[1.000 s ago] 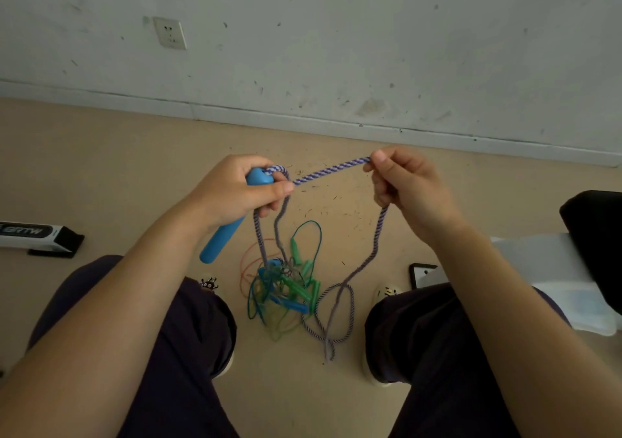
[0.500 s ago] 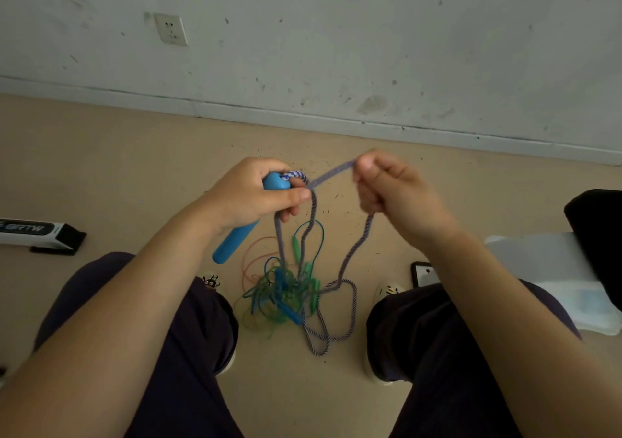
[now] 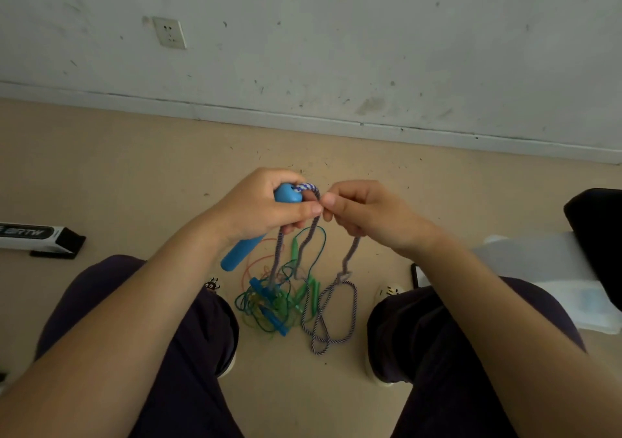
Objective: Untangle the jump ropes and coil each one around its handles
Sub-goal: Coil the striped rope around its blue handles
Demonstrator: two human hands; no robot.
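Dangling rope below right hand

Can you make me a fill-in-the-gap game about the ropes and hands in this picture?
1. The left hand grips a smooth plastic handle coloured ____.
2. The right hand pinches the braided purple-and-white rope, whose lower loops lie on the ____.
3. The tangle of thin green and blue ropes lies between the person's ____.
4. High on the wall sits a white ____.

Missing words: blue; floor; legs; socket
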